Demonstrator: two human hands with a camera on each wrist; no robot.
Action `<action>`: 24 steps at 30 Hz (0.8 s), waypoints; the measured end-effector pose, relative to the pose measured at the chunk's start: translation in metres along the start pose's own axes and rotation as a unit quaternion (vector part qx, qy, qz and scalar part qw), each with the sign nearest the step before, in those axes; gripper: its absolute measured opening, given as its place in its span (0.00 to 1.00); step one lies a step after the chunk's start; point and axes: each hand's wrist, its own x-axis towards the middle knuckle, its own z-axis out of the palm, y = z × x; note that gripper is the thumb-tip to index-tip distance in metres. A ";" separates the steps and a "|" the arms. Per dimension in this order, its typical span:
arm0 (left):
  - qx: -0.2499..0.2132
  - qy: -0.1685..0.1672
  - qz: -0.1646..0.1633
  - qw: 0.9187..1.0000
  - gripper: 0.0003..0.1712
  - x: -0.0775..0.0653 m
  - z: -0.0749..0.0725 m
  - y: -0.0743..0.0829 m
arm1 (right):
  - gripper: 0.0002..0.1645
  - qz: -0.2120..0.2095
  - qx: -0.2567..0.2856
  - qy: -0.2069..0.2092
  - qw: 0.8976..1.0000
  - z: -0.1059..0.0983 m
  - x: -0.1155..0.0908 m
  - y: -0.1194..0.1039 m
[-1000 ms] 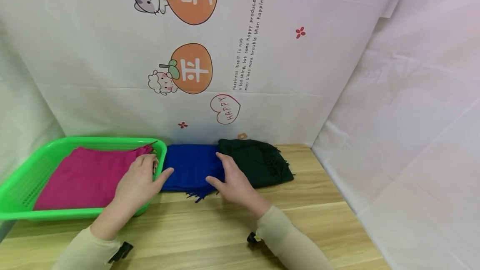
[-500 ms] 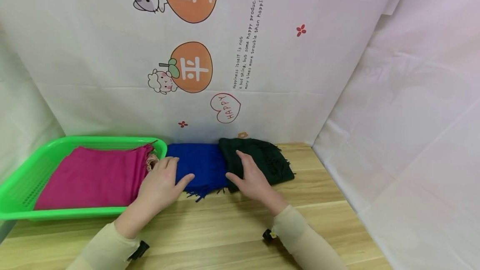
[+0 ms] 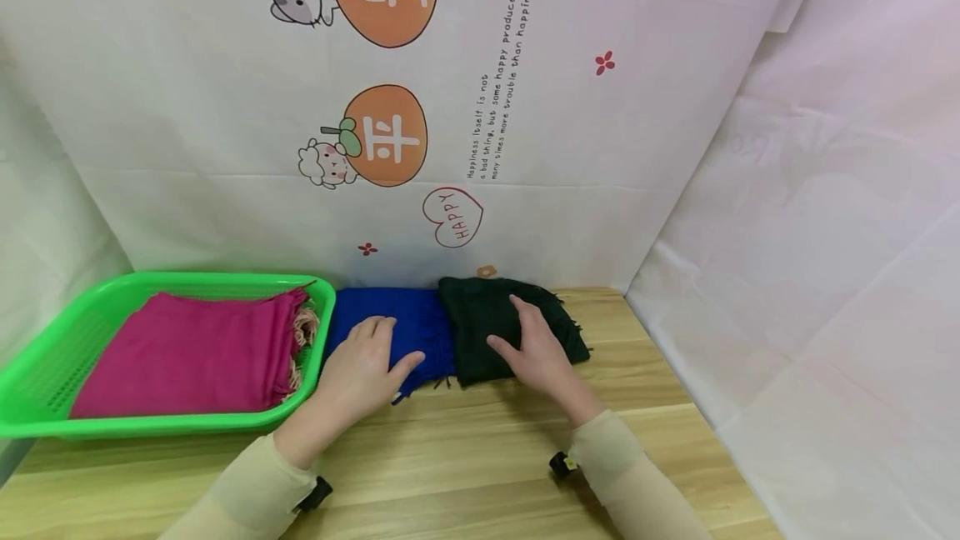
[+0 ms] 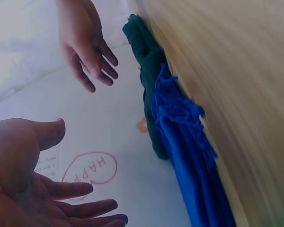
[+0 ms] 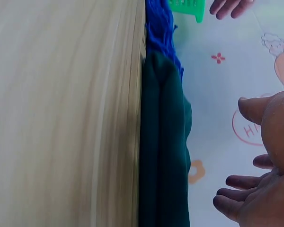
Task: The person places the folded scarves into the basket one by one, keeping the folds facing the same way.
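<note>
My left hand (image 3: 362,373) is held over the folded blue scarf (image 3: 420,332), fingers loosely extended and thumb spread. Above the folded dark green scarf (image 3: 476,340) hovers my right hand (image 3: 542,352), its fingers apart and holding nothing. Both wrist views show a gap between the hands and the cloth: the left palm (image 4: 19,175) and the right palm (image 5: 274,189) are raised off the scarves. The green scarf's left edge meets the blue one's fringe. A magenta scarf (image 3: 187,352) with pale fringe lies folded in the green basket (image 3: 225,422) at the left.
The scarves and basket stand on a wooden table (image 3: 450,473), against a white printed cloth backdrop (image 3: 562,215). Another white cloth (image 3: 840,273) hangs along the right side. Bare wood lies in front of the scarves.
Both hands have moved to the right. The left has gone from the basket's right end to over the blue scarf, the right from the blue scarf to over the green one. The scarves stay put.
</note>
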 end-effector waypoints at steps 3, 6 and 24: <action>-0.003 -0.008 -0.001 1.000 0.46 0.004 0.007 0.007 | 0.55 0.008 0.003 0.004 1.000 -0.005 0.000 0.008; -0.006 -0.020 -0.005 1.000 0.46 0.008 0.014 0.014 | 0.56 0.018 -0.001 0.005 1.000 -0.009 0.000 0.017; -0.084 -0.069 -0.027 0.994 0.45 0.033 0.042 0.040 | 0.55 0.082 0.005 0.013 0.997 -0.032 0.009 0.070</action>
